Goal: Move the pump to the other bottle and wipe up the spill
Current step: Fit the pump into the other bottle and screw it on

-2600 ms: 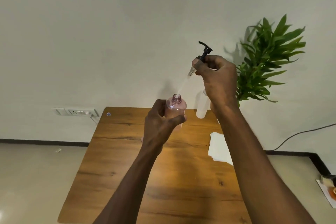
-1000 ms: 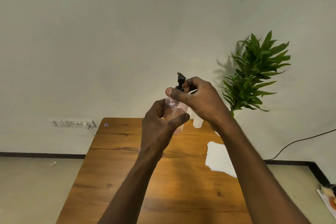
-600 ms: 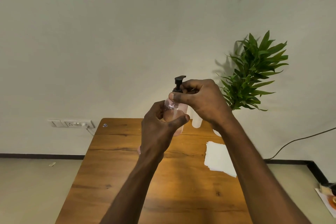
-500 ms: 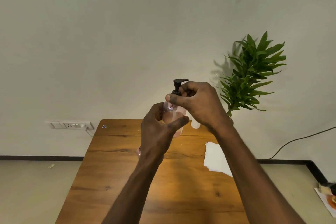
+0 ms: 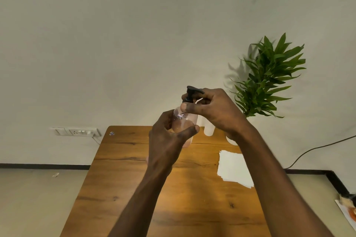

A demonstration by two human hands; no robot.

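- Holding the pink bottle (image 5: 185,123) upright above the far end of the wooden table (image 5: 134,188), the left hand (image 5: 166,141) is wrapped around its body, thumb across the front and fingers behind.
- The right hand (image 5: 215,110) is pinched shut on the black pump (image 5: 190,93), thumb and fingers closed around the collar where it meets the bottle's neck; the spout points toward the right hand's knuckles.
- The pump sits directly above the left hand, and its long axis runs straight up, in line with the bottle's. That shared axis is what the coming move seems to turn on: the step looks like screwing the collar down, so the right hand twists while the left keeps the bottle from turning.
- The right hand is the one on the pump; the left only steadies.
- A white bottle (image 5: 209,128) stands on the table just beyond and below the right hand, partly hidden by it.
- White paper towels (image 5: 231,167) lie on the table under the right forearm.
- No spill can be made out on the table.
- No label or writing can be read on either bottle.
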